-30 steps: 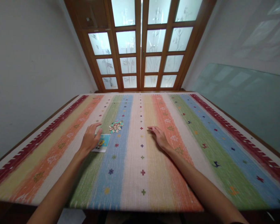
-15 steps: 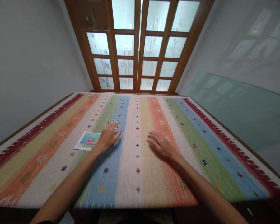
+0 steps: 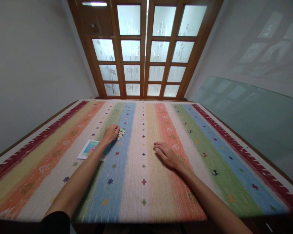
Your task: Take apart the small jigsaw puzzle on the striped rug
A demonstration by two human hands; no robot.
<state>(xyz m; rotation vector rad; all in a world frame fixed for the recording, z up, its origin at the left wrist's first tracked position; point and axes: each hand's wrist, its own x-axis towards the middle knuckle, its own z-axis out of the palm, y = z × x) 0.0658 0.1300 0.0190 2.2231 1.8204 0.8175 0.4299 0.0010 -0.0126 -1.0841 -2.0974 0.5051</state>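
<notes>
My left hand point(image 3: 110, 133) rests on a small pile of jigsaw puzzle pieces point(image 3: 121, 133) on the striped cloth, its fingers curled over the pile's left side. What those fingers grip is hidden. A picture card point(image 3: 90, 149) with a cartoon print lies just behind my left wrist, partly under my forearm. My right hand point(image 3: 166, 154) lies flat on the cloth to the right, fingers stretched out and holding nothing.
A striped, multicoloured cloth point(image 3: 210, 152) covers the whole table. Wooden doors with frosted glass panes point(image 3: 141, 52) stand beyond the far edge. A sheet of glass point(image 3: 254, 110) leans on the right wall. A plain wall runs along the left.
My left hand left the picture card and moved forward onto the pile of puzzle pieces, fingers curling. My right hand drew back slightly toward me, still flat.
</notes>
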